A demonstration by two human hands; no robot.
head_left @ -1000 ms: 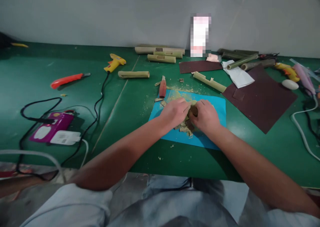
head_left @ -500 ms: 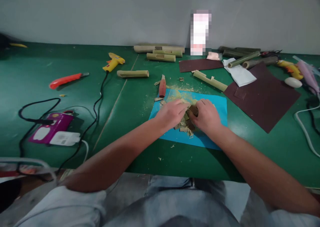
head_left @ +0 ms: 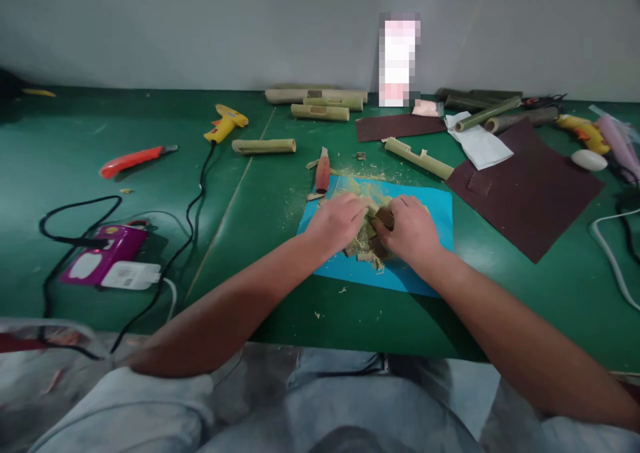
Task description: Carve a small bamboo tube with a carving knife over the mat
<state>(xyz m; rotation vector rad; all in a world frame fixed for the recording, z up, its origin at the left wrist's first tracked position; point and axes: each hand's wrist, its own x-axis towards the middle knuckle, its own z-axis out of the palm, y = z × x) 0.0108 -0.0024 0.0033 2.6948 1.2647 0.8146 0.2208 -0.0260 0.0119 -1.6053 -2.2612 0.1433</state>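
Observation:
Over a blue sheet [head_left: 420, 273] heaped with bamboo chips and shavings [head_left: 367, 256], both hands work close together. My right hand [head_left: 413, 230] is closed, its thumb and fingers around a small brown bamboo piece [head_left: 384, 216]. Facing it, my left hand [head_left: 337, 223] has its fingers bent together at the left side of the heap; their tips are partly hidden, and what they grip cannot be made out. A red-handled chisel [head_left: 323, 172] lies just beyond the left hand. Pale dust covers the sheet's far edge.
Cut bamboo tubes [head_left: 320, 112] lie along the back; a notched one [head_left: 419, 158] rests near brown sandpaper [head_left: 530, 200]. At left are a yellow glue gun [head_left: 225, 123], a red utility knife [head_left: 133, 162] and a purple power strip [head_left: 107, 253] with cords.
My left hand has shifted slightly left, widening the gap between the hands over the chips. The right hand stays nearly in place, still around the brown piece.

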